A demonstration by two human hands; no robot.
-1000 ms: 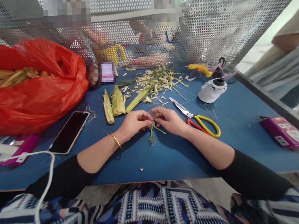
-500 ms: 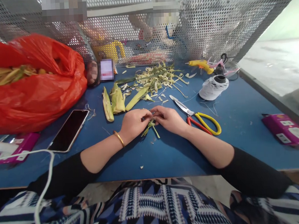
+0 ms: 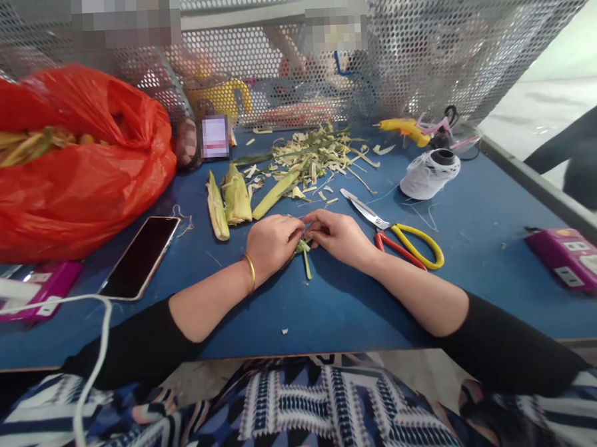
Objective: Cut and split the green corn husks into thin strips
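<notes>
At the middle of the blue table, my left hand [image 3: 275, 243] and my right hand [image 3: 338, 237] meet fingertip to fingertip. Both are closed in a pinch on a small piece of green corn husk [image 3: 307, 263], whose strips stick out below the fingers; most of it is hidden. Just right of my right hand lie scissors [image 3: 379, 222] with one yellow and one red handle, blades apart. Beyond my left hand rest folded corn husk pieces [image 3: 237, 197], and behind them spreads a heap of shredded husk [image 3: 319, 149].
A red plastic bag [image 3: 121, 186] of husks fills the left, beside a phone [image 3: 140, 258] and white cable [image 3: 102, 340]. To the right are a white thread spool [image 3: 426, 180], a yellow glue gun [image 3: 408, 132] and a purple box [image 3: 575, 256]. A perforated metal screen [image 3: 280, 71] closes the back.
My left hand has turned slightly at the wrist, and the husk strips below the fingers show less. A person's dark leg has come into view at the right edge.
</notes>
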